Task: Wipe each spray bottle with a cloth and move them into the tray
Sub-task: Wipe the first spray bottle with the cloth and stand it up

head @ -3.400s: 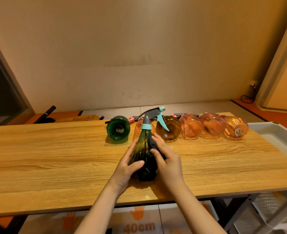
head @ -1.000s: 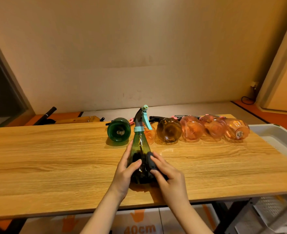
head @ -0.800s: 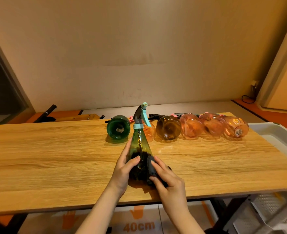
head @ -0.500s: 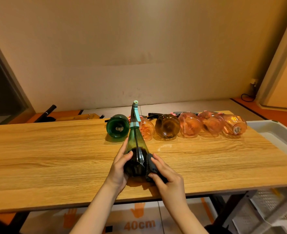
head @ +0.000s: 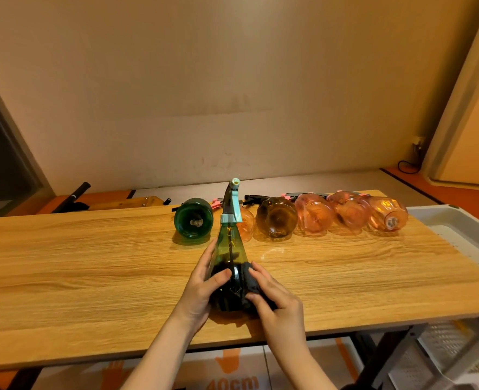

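The left hand (head: 201, 288) curls round the green spray bottle (head: 230, 266), which stands between both hands. The right hand (head: 277, 302) presses a dark cloth (head: 251, 280) to the bottle's 3 o'clock side, fingers curled over it. The nozzle, pointing toward 1 o'clock 3.4 s ago, now points to 12. The tray (head: 458, 220) is at 2 o'clock.

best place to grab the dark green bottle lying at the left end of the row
Grip the green bottle around its wide round body, coming from above or its free left side. It lies on its side with its base toward the camera, and the held bottle crowds its right.
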A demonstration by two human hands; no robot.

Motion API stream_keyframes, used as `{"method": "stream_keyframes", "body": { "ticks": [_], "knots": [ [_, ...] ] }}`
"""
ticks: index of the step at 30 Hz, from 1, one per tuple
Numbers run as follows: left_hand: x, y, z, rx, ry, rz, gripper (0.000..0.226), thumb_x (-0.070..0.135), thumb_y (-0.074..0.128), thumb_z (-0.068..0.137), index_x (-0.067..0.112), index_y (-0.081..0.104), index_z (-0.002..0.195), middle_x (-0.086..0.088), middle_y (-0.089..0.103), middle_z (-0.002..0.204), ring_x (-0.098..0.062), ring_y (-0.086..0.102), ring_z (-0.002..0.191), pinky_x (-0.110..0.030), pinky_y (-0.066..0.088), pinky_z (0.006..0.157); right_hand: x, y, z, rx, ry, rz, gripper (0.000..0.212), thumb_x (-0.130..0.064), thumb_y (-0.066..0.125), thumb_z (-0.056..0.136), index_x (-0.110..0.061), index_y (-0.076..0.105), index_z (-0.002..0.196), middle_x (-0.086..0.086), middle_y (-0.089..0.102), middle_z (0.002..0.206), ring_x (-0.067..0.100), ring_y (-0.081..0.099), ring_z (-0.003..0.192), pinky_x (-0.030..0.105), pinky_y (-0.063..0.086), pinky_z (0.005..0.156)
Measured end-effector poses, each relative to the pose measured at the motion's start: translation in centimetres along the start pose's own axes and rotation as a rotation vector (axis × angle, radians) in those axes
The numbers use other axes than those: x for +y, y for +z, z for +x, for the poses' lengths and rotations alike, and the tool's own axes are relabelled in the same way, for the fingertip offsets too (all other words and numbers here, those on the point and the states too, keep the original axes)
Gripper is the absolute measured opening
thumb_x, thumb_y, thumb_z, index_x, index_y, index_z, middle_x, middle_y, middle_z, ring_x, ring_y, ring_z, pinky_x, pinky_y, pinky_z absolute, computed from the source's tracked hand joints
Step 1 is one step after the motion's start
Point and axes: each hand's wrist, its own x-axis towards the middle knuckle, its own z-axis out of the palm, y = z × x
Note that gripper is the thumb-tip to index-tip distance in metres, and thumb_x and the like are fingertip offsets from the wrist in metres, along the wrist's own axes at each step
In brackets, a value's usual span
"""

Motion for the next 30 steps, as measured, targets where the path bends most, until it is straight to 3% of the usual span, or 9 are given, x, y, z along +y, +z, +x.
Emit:
{"method": "stream_keyframes", "body": {
  "ticks": [8, 10, 14, 17, 24, 30],
  "knots": [
    [-0.4, -0.5, -0.1, 0.077, 0.102, 0.096, 0.086, 0.052, 0.088, 0.053, 0.034, 0.054, 0.130, -0.001, 0.056, 0.137, -0.018, 0.054, 0.126, -0.030, 0.049, 0.096, -0.9, 0.8, 2.7, 0.002, 0.000, 0.015, 0.049, -0.004, 0.061, 0.075, -0.016, 0.053, 0.122, -0.026, 0.053, 0.118, -0.013, 0.048, 0.114, 0.006, 0.036, 0.094],
    [-0.4, -0.6, -0.1, 0.088, 0.123, 0.108, 0.077, 0.046, 0.083, 0.062, 0.031, 0.053, 0.131, 0.000, 0.059, 0.134, -0.017, 0.055, 0.125, -0.027, 0.050, 0.094, -1.1, 0.8, 3.1, -0.004, -0.002, 0.019, 0.049, -0.004, 0.061, 0.076, -0.021, 0.054, 0.121, -0.026, 0.053, 0.119, -0.012, 0.047, 0.115, 0.007, 0.036, 0.096],
    [-0.6, -0.2, -0.3, 0.077, 0.152, 0.120, 0.052, 0.023, 0.055, 0.081, 0.024, 0.048, 0.133, 0.011, 0.064, 0.126, -0.008, 0.058, 0.120, -0.019, 0.050, 0.086, -1.6, 0.8, 3.9, 0.001, -0.022, 0.013, 0.050, 0.000, 0.063, 0.077, -0.024, 0.054, 0.120, -0.024, 0.053, 0.120, -0.012, 0.047, 0.115, 0.008, 0.036, 0.097],
    [-0.7, 0.0, -0.5, 0.052, 0.144, 0.104, 0.052, 0.020, 0.050, 0.081, 0.024, 0.047, 0.133, 0.012, 0.066, 0.122, -0.007, 0.060, 0.116, -0.017, 0.050, 0.083, -1.6, 0.8, 4.2, 0.004, -0.034, 0.001, 0.052, 0.003, 0.064, 0.077, -0.024, 0.054, 0.120, -0.023, 0.053, 0.121, -0.010, 0.048, 0.116, 0.010, 0.037, 0.097],
    [-0.3, 0.4, -0.5, 0.056, 0.175, 0.251, 0.077, 0.038, 0.071, 0.062, 0.034, 0.041, 0.132, 0.012, 0.051, 0.134, 0.002, 0.055, 0.118, -0.015, 0.048, 0.085, -1.8, 0.8, 4.6, -0.016, -0.024, 0.014, 0.053, 0.008, 0.064, 0.079, -0.023, 0.054, 0.121, -0.020, 0.053, 0.122, -0.010, 0.047, 0.117, 0.009, 0.038, 0.096],
    [-0.2, 0.2, -0.7, 0.047, 0.129, 0.167, 0.078, 0.035, 0.074, 0.059, 0.038, 0.046, 0.132, 0.008, 0.057, 0.133, -0.007, 0.058, 0.118, -0.024, 0.052, 0.083, -2.5, 1.1, 6.6, -0.041, -0.047, 0.025, 0.051, 0.007, 0.063, 0.081, -0.022, 0.052, 0.122, -0.021, 0.050, 0.123, -0.014, 0.043, 0.118, 0.013, 0.037, 0.100]
  ]
}}
